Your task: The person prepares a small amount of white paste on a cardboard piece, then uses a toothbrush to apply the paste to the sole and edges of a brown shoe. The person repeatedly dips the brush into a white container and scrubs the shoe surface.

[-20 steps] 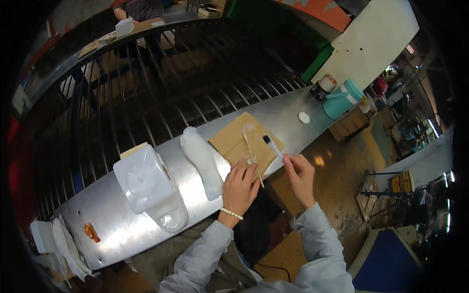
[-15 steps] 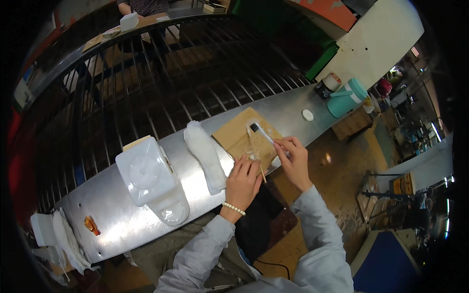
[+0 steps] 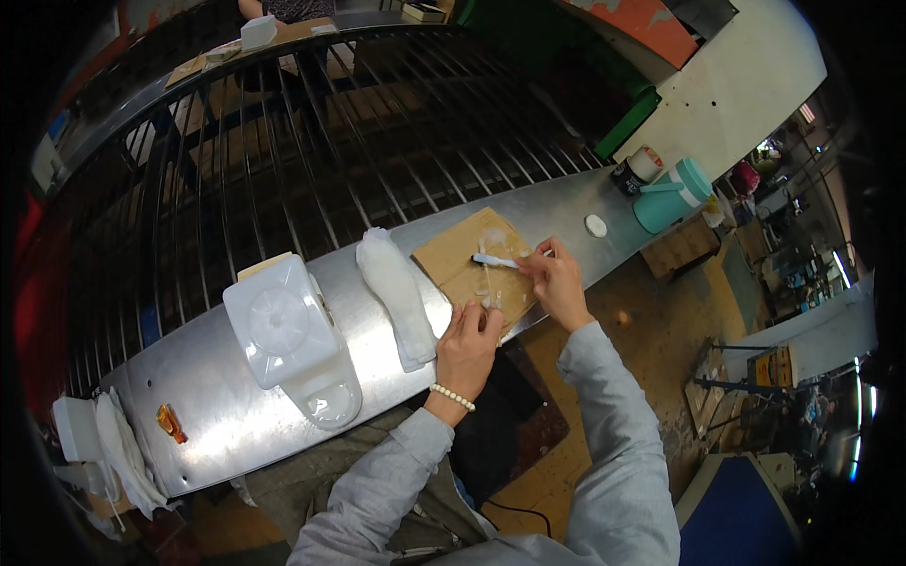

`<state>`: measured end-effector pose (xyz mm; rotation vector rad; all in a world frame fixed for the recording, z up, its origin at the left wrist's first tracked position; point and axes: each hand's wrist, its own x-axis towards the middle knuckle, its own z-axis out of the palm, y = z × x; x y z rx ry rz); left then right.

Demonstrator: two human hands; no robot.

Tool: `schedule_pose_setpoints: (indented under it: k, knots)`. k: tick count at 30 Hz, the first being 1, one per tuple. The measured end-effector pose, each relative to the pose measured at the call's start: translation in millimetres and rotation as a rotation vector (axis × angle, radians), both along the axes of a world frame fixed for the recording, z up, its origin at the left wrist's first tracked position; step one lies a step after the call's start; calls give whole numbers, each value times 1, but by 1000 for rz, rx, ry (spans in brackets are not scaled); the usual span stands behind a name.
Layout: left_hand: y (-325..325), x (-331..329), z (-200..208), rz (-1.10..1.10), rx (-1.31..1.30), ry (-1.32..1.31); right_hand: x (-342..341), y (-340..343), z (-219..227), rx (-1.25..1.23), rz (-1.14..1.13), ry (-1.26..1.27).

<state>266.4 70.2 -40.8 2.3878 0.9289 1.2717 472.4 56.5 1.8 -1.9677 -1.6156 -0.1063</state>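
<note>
A small brush (image 3: pixel 498 261), much like a toothbrush with a pale handle and dark bristles, is pinched in my right hand (image 3: pixel 555 283). Its head is over a brown cardboard sheet (image 3: pixel 442 247) smeared with white residue. My left hand (image 3: pixel 467 344), a beaded bracelet at its wrist, rests at the near edge of that sheet. The fingers are closed on a thin wooden stick (image 3: pixel 487 281) lying across the cardboard; its lower end is mostly hidden. A folded white cloth (image 3: pixel 392 292) lies just left of the sheet.
On the metal bench (image 3: pixel 212 396) stand a white plastic container (image 3: pixel 283 321) with a clear-bottomed dish (image 3: pixel 332 404), and an orange wrapper (image 3: pixel 171 424). A white round lid (image 3: pixel 595 225), a teal jug (image 3: pixel 672 196) and a dark can (image 3: pixel 634 172) are at right. Metal bars (image 3: pixel 330 141) run behind.
The brush has swung from pointing up and away to lying nearly level, its head lower and to the left. My right hand has turned with it. My left hand has barely moved.
</note>
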Motion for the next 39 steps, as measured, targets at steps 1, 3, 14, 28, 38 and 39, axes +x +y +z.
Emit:
schedule_pose_setpoints:
  k: [1, 3, 14, 28, 38, 39]
  knots:
    - [0, 0, 0, -6, -3, 21, -2, 2, 2, 5, -18, -16]
    - [0, 0, 1, -27, -32, 45, -6, 8, 10, 61, -51, -8]
    - [0, 3, 2, 15, 2, 28, -22, -13, 19, 71, 32, 235]
    - [-3, 2, 2, -15, -61, 105, -33, -70, 80, 144, -77, 525]
    - [-4, -3, 6, -46, -82, 60, -50, -77, 45, 124, -155, 261]
    - [-4, -2, 6, -42, -67, 46, -45, -79, 33, 41, -199, 101]
